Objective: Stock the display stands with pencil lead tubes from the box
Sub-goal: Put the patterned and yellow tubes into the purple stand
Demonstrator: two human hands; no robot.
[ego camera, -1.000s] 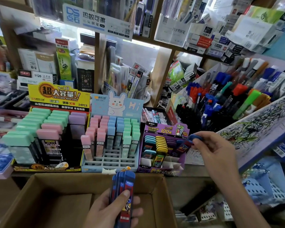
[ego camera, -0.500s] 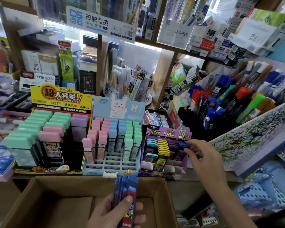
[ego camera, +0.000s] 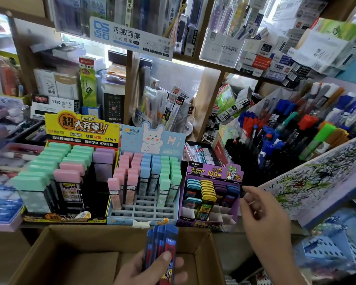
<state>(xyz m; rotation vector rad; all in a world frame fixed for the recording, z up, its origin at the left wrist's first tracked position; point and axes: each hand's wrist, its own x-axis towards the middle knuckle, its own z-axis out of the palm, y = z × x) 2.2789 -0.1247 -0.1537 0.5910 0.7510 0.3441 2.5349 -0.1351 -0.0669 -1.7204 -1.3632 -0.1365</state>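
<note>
My left hand (ego camera: 140, 271) grips a stack of blue pencil lead tubes (ego camera: 162, 242) upright over the open cardboard box (ego camera: 70, 256). On the shelf behind the box stands the purple display stand (ego camera: 212, 171), with rows of teal, yellow, purple and blue-capped tubes; its front compartments are partly empty. My right hand (ego camera: 263, 212) hovers at that stand's right edge, fingers loosely curled and holding nothing, its index tip beside the blue-capped tubes (ego camera: 232, 190). To the left are a light-blue bunny stand (ego camera: 144, 212) and a yellow-topped black stand (ego camera: 80, 130), both with pastel tubes.
A rack of markers and pens (ego camera: 296, 136) rises at the right, above a slanted scribbled test board (ego camera: 317, 182). A blue perforated basket (ego camera: 337, 249) sits at the lower right. Crowded stationery shelves fill the back and the left.
My right hand carried a blue-capped tube to the purple stand's right column, let it go, and has drawn back slightly. My left hand stays put with its stack.
</note>
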